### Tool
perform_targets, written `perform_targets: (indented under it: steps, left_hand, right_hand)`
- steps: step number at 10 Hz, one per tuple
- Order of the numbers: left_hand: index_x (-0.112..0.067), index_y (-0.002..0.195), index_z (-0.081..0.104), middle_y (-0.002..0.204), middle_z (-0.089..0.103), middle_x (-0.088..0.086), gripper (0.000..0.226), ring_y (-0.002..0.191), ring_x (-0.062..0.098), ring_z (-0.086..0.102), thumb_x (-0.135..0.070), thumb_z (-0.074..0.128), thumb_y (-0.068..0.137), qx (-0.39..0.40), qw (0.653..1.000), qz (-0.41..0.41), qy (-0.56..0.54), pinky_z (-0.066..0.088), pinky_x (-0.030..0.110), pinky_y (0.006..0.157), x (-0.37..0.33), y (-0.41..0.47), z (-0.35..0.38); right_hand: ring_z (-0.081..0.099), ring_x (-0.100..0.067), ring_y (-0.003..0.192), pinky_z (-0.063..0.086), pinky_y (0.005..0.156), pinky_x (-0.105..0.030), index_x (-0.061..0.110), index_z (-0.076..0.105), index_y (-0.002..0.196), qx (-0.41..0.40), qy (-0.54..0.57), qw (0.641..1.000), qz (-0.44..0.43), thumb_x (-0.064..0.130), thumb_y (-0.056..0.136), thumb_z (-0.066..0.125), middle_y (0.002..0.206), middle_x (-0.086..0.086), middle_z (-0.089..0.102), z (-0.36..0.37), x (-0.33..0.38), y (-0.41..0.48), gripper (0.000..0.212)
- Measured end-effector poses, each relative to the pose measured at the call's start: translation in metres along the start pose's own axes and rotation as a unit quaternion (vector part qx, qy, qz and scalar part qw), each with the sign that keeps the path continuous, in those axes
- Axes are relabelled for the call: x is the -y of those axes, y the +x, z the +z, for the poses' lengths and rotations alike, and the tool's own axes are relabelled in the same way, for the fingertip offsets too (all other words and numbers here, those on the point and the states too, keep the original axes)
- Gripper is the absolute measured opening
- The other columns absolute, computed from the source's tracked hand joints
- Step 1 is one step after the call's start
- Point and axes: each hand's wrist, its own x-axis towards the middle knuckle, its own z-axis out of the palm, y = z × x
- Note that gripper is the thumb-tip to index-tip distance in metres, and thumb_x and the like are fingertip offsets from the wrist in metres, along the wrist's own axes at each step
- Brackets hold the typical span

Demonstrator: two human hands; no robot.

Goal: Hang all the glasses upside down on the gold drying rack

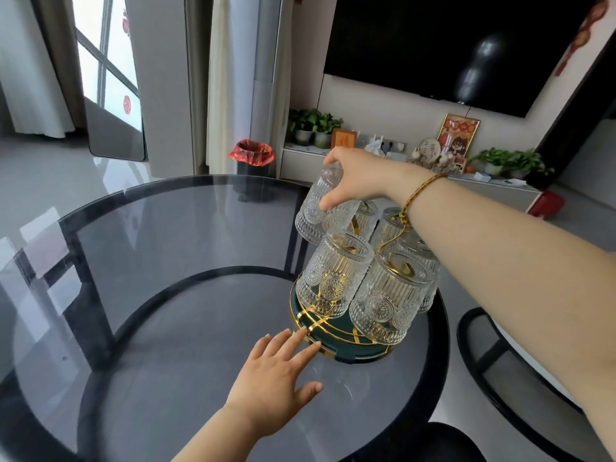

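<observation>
Glass (321,208) tilted in right hand (358,176), above rack (333,331).

Home living room: wall television (460,45) (houseplants (313,121) below).

Six ribbed glasses (336,275), one gold rack (333,328), one round table (166,295), two hands (273,375).

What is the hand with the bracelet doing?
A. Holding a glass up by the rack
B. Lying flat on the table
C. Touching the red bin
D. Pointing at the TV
A: the right hand, with the bracelet on its wrist, grips an upside-down glass at the far side of the gold drying rack; the left hand is open, fingertips at the rack's base.
</observation>
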Motion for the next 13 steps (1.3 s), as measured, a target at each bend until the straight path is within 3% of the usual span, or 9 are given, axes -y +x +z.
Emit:
perform_targets:
  steps: [4,8,9,10,12,13]
  left_hand:
    - [-0.041,0.139,0.006,0.155,-0.001,-0.007,0.059,0.142,0.019,-0.001,-0.063,0.024,0.088,-0.008,1.0,0.006,-0.008,-0.004,0.039,0.115,0.002,-0.001,0.003]
    - [-0.041,0.139,0.006,0.155,0.0,-0.007,0.059,0.142,0.019,-0.001,-0.063,0.024,0.087,0.004,1.0,0.001,-0.005,-0.003,0.04,0.115,0.0,-0.001,0.002]
    - [-0.042,0.139,0.006,0.155,0.0,-0.007,0.059,0.142,0.019,-0.001,-0.063,0.024,0.087,0.005,1.0,0.0,0.0,-0.004,0.04,0.115,0.0,-0.001,0.002]
    - [-0.042,0.139,0.006,0.155,0.0,-0.007,0.059,0.142,0.02,-0.001,-0.063,0.023,0.087,0.002,1.0,-0.001,0.0,-0.004,0.04,0.115,0.0,-0.001,0.002]
    - [-0.042,0.139,0.006,0.155,-0.001,-0.007,0.058,0.142,0.017,0.0,-0.063,0.023,0.087,0.0,1.0,-0.008,-0.014,-0.002,0.039,0.115,0.001,0.0,0.002]
    - [-0.043,0.139,0.005,0.155,-0.001,-0.008,0.069,0.142,0.017,0.001,-0.073,0.003,0.077,0.017,1.0,-0.009,-0.007,-0.001,0.039,0.116,-0.001,-0.003,-0.002]
  right_hand:
    - [0.042,-0.027,0.12,0.04,0.092,-0.037,0.015,0.035,0.126,0.05,-0.014,0.999,0.011,0.035,0.062,0.075,0.134,-0.008,0.045,0.04,0.001,0.008,0.078]
    - [0.045,-0.024,0.111,0.038,0.074,-0.028,0.012,0.033,0.127,0.093,-0.031,0.995,0.018,0.031,0.065,0.074,0.133,-0.009,0.043,0.042,0.008,0.006,0.076]
    - [0.044,-0.02,0.103,0.039,0.062,-0.025,0.013,0.031,0.128,0.102,-0.033,0.994,0.023,0.03,0.066,0.073,0.133,-0.009,0.042,0.041,0.01,0.005,0.077]
    - [0.043,-0.025,0.118,0.036,0.077,-0.031,0.013,0.029,0.13,0.098,-0.029,0.994,0.027,0.032,0.067,0.072,0.137,-0.009,0.039,0.042,0.006,0.007,0.078]
    - [0.039,-0.029,0.125,0.036,0.098,-0.036,0.011,0.028,0.133,0.062,-0.011,0.998,0.025,0.036,0.072,0.067,0.142,-0.011,0.037,0.039,0.004,0.002,0.077]
    - [0.039,-0.027,0.124,0.037,0.097,-0.037,0.013,0.032,0.13,-0.022,0.043,0.999,0.022,0.037,0.074,0.062,0.139,-0.01,0.04,0.033,-0.002,-0.01,0.068]
